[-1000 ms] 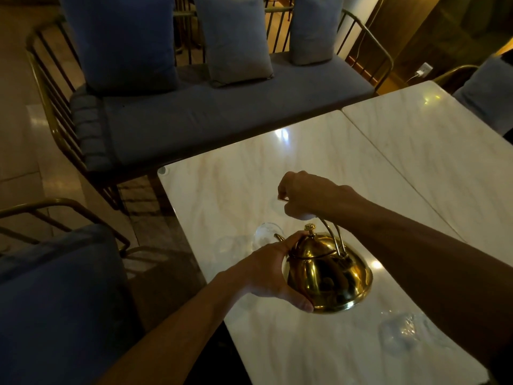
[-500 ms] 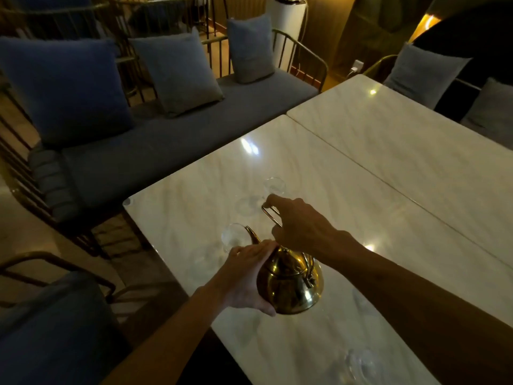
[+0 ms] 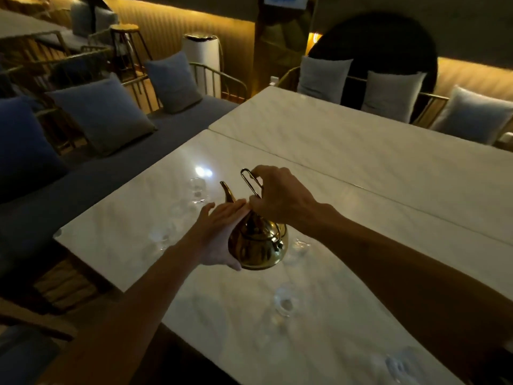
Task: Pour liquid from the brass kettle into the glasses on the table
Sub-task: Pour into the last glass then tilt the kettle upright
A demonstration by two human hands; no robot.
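A: How is it held?

B: The right hand (image 3: 280, 194) is closed on the wire handle (image 3: 251, 182); the left hand (image 3: 219, 234), fingers flat and together, presses the side of the brass kettle (image 3: 256, 245), mid-frame above the marble table (image 3: 361, 162).

A: Which step?

B: Between pours, I judge: the spout (image 3: 228, 191) points up-left at the far glass (image 3: 197, 190), no stream visible. Next, carry the spout over that rim and tip gently.

Grey cushions (image 3: 104, 115), dark bench seat (image 3: 83, 184), white cylinder (image 3: 204, 62)

Brass kettle (image 3: 258, 244) tipped back more upright; spout (image 3: 228, 193) lifted off near glass (image 3: 158, 240), now beside far glass (image 3: 197, 190).
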